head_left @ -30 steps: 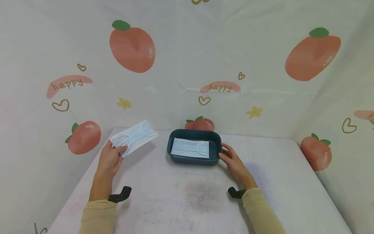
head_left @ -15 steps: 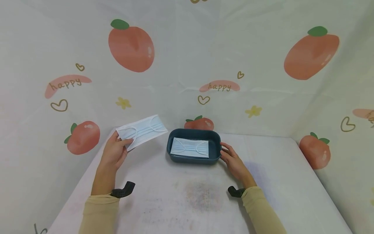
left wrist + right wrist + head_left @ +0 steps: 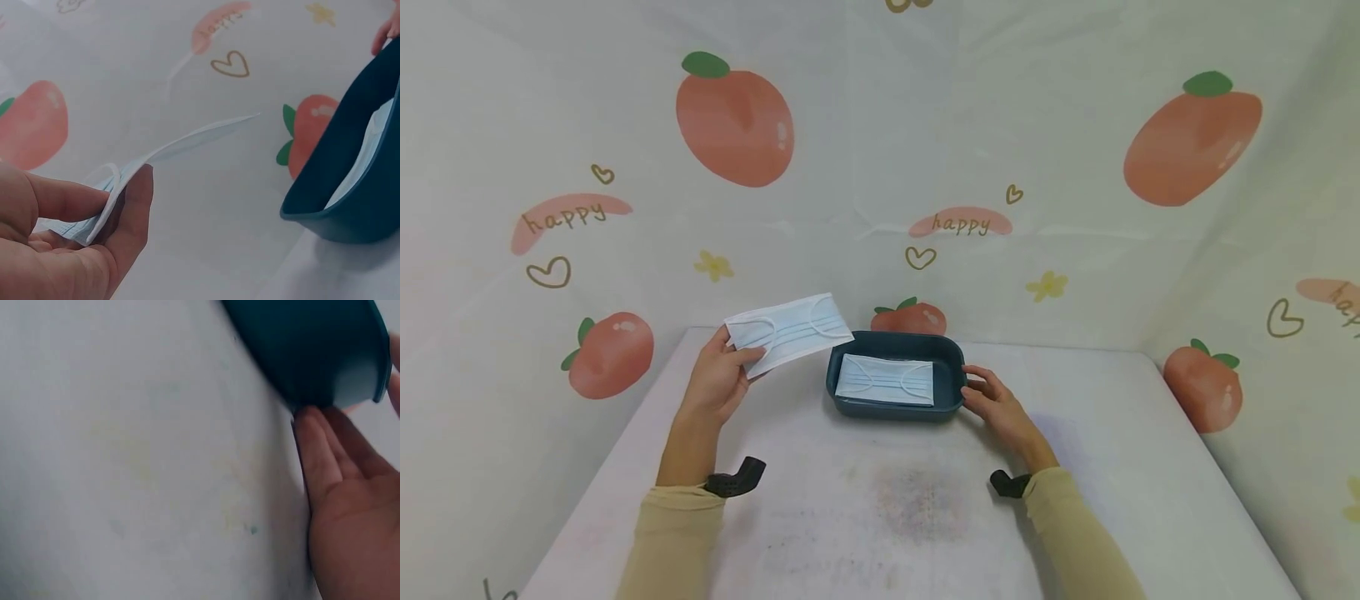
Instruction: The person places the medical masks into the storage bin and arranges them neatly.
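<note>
My left hand (image 3: 717,379) pinches a pale blue face mask (image 3: 793,332) by its left end, thumb on top and fingers beneath. The mask is held in the air, its far right corner overlapping the left rim of a dark teal plastic bin (image 3: 895,412) in the head view. Seen from the left wrist, the held mask (image 3: 187,139) bends slightly and its ear loop sticks up. Inside the bin lies another face mask (image 3: 883,380), flat, toward the left. My right hand (image 3: 1006,417) rests its extended fingertips against the bin's right end; in the right wrist view these fingers (image 3: 320,444) touch the teal wall.
The bin stands on a white-covered table (image 3: 850,517) with faint stains. Behind it rises a white backdrop (image 3: 850,150) printed with peaches, hearts and "happy" labels. A black wrist camera (image 3: 735,478) sits on the left wrist, and another black camera (image 3: 1009,483) on the right.
My left hand has carried the mask rightward and slightly up, from left of the bin to its left rim. The right hand has stayed at the bin's right end.
</note>
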`<state>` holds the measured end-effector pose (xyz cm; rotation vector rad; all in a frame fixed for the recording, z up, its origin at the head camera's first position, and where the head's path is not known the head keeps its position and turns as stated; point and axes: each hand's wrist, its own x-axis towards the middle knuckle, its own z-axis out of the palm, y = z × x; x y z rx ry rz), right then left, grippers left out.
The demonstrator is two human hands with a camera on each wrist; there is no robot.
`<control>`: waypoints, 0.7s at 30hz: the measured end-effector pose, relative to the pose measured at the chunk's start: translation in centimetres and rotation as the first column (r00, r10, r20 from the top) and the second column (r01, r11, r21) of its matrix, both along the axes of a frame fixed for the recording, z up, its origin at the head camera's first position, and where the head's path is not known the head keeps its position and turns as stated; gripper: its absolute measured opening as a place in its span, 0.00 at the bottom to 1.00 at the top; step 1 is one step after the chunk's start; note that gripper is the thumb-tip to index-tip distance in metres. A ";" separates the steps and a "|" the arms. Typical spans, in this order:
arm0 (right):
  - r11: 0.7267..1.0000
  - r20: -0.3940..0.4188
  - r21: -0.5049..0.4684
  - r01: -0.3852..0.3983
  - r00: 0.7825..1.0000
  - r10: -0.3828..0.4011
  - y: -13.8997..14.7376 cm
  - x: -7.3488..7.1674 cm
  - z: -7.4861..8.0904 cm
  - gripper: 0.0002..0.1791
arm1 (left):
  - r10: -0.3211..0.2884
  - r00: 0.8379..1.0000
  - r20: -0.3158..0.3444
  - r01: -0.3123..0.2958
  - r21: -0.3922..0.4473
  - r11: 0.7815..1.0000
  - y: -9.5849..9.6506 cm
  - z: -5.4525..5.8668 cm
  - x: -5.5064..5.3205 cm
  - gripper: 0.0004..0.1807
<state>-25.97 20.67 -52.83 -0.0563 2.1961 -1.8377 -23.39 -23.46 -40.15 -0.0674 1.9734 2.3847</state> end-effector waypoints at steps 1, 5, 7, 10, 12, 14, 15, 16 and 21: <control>1.000 -0.005 0.012 -0.006 1.000 0.006 0.1 -0.1 0.0 0.32 | -0.004 1.000 -0.002 0.004 -0.005 1.000 0.2 0.0 -0.1 0.36; 0.999 -0.002 0.026 -0.019 1.000 0.019 0.6 -0.3 0.0 0.32 | -0.017 1.000 0.004 0.017 -0.014 1.000 0.9 0.1 -0.4 0.36; 1.000 0.004 0.022 -0.022 1.000 0.022 0.7 -0.4 0.0 0.32 | -0.027 1.000 0.004 0.027 -0.019 0.999 1.3 0.2 -0.6 0.36; 0.999 0.004 0.013 -0.032 0.999 0.031 0.8 -0.5 -0.1 0.33 | -0.044 0.999 0.003 0.044 -0.022 0.999 2.0 0.4 -1.0 0.36; 0.999 0.002 0.006 -0.037 0.999 0.037 0.9 -0.5 -0.2 0.33 | -0.059 0.998 0.002 0.059 -0.024 0.998 2.5 0.5 -1.3 0.36; 0.999 -0.002 0.009 -0.040 0.999 0.040 0.9 -0.5 -0.2 0.33 | -0.071 0.997 0.010 0.071 -0.026 0.997 3.0 0.5 -1.6 0.36; 0.999 -0.002 0.008 -0.040 0.999 0.041 0.9 -0.5 -0.3 0.33 | -0.078 0.997 0.015 0.079 -0.029 0.996 3.3 0.5 -1.7 0.36; 0.999 -0.004 0.010 -0.041 0.999 0.041 0.9 -0.6 -0.3 0.33 | -0.087 0.996 0.020 0.088 -0.032 0.996 3.6 0.5 -1.9 0.36; 0.998 -0.015 0.029 -0.047 0.999 0.047 0.9 -0.6 -0.5 0.33 | -0.121 0.992 0.046 0.121 -0.003 0.993 4.9 0.3 -3.0 0.37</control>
